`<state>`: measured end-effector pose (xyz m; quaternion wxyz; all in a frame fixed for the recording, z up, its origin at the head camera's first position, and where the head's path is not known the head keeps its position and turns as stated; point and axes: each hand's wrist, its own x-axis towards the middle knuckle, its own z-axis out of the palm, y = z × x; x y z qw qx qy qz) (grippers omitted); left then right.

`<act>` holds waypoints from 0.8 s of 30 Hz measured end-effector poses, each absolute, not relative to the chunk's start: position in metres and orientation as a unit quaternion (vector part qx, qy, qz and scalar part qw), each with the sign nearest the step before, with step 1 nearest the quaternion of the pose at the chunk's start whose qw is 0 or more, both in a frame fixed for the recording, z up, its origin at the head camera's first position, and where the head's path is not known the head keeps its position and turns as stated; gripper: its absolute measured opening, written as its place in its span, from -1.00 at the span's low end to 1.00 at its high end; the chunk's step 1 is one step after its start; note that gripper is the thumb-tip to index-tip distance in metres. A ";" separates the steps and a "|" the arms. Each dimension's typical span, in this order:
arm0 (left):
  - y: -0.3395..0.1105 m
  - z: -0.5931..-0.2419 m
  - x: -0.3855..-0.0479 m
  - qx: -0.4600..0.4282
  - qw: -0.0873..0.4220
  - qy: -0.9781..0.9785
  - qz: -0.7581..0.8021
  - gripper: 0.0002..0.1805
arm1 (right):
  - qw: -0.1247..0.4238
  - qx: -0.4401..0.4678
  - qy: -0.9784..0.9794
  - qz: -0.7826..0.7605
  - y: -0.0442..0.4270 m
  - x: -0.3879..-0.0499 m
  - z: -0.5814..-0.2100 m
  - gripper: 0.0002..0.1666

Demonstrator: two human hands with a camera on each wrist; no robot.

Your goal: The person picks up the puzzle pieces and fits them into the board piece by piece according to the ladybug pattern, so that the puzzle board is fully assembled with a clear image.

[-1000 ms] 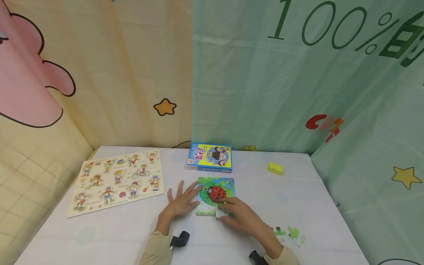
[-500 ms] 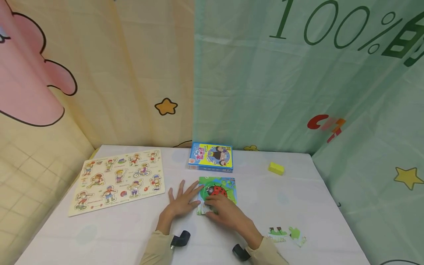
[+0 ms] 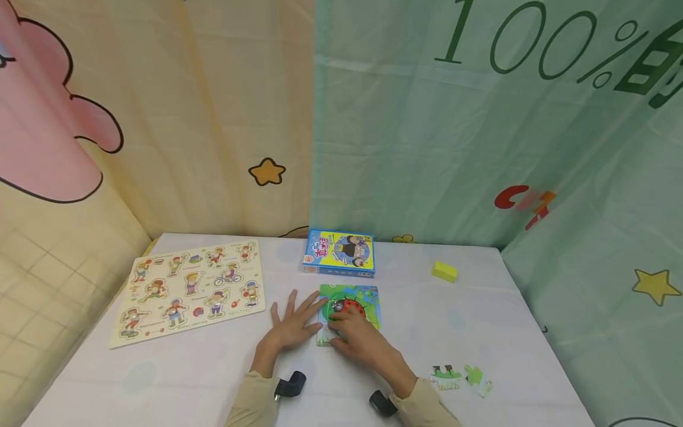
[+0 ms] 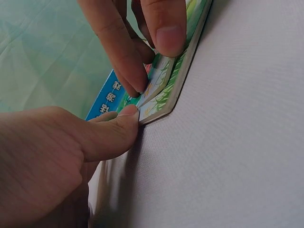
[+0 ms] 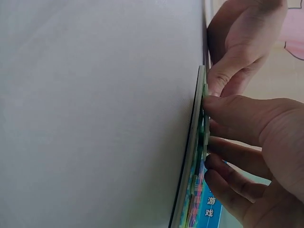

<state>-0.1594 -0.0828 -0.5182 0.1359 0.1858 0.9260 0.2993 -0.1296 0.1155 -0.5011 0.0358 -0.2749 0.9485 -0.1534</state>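
A square ladybug jigsaw puzzle (image 3: 369, 294) lies on the white table in the head view. My left hand (image 3: 290, 330) has its fingers spread flat at the puzzle's left side. In the left wrist view its thumb (image 4: 124, 118) touches the board's corner. My right hand (image 3: 363, 341) covers the lower part of the picture. Between its thumb and fingers it holds a puzzle piece (image 4: 164, 76), which lies tilted over the board's lower left corner. From the right wrist view this piece (image 5: 206, 126) appears edge-on, slightly proud of the board. The hand hides much of the lower picture.
Two loose puzzle pieces, one with brown shapes (image 3: 447, 378) and one with a green shape (image 3: 476, 379), lie at the right front. A blue game box (image 3: 338, 254) stands behind the puzzle. A yellow block (image 3: 444, 271) sits back right; a figure board (image 3: 187, 293) lies left.
My right hand has moved left across the puzzle's lower part with the piece, from the bottom middle to the lower left. My left hand has stayed in place.
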 end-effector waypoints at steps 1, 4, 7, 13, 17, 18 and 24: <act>-0.083 -0.517 -0.159 0.186 0.135 0.926 0.300 -0.37 | 0.033 -0.276 0.949 -0.152 0.115 -0.130 -0.500 -0.60; -0.083 -0.517 -0.159 0.188 0.132 0.925 0.304 -0.38 | 0.027 -0.280 0.948 -0.148 0.115 -0.129 -0.498 -0.62; -0.082 -0.516 -0.158 0.187 0.134 0.925 0.301 -0.37 | 0.024 -0.283 0.947 -0.147 0.115 -0.129 -0.498 -0.65; -0.082 -0.514 -0.159 0.188 0.134 0.925 0.301 -0.37 | 0.016 -0.273 0.949 -0.157 0.114 -0.129 -0.500 -0.70; -0.082 -0.513 -0.159 0.186 0.135 0.926 0.297 -0.37 | 0.012 -0.274 0.949 -0.159 0.113 -0.129 -0.500 -0.71; -0.082 -0.513 -0.159 0.187 0.135 0.926 0.298 -0.37 | 0.011 -0.276 0.948 -0.156 0.112 -0.129 -0.500 -0.71; -0.084 -0.513 -0.158 0.190 0.130 0.925 0.303 -0.38 | -0.007 -0.303 0.946 -0.113 0.110 -0.130 -0.501 -0.70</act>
